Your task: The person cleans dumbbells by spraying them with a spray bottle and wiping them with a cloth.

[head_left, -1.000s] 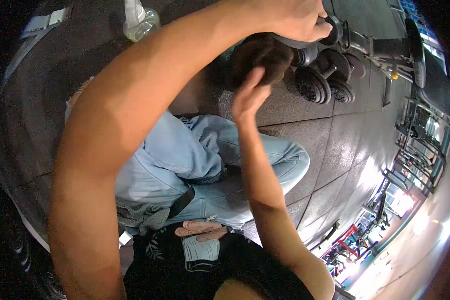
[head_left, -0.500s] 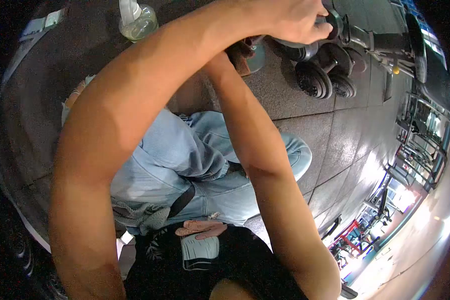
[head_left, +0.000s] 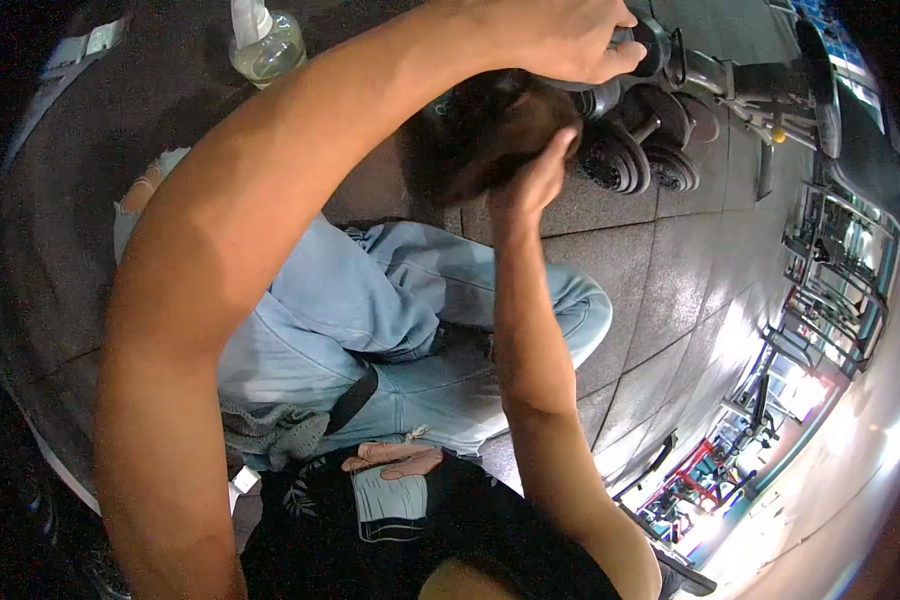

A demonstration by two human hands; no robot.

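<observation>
My left hand (head_left: 570, 40) is at the top of the view, its arm crossing over from the left. Its thumb and a finger are curled toward each other with a small dark bluish thing showing between them, too little to name. Below it my right hand (head_left: 533, 185) grips a dark brown-black object (head_left: 480, 140) by its right side, thumb laid along the edge. Motion smears this object, so its kind is unclear. A clear pump bottle (head_left: 268, 50) with pale liquid stands on the floor to the left of my left forearm.
Several black dumbbells (head_left: 615, 160) lie on the dark tiled floor (head_left: 595, 250) right of my hands. Beyond them is a bench frame (head_left: 760, 85), and farther off, gym machines (head_left: 710, 470). My crossed legs in light blue jeans (head_left: 340, 290) lie beneath my arms.
My right hand has come out from behind my left forearm, moving right and bringing the dark object into view. My left hand has shifted only slightly left in the view.
</observation>
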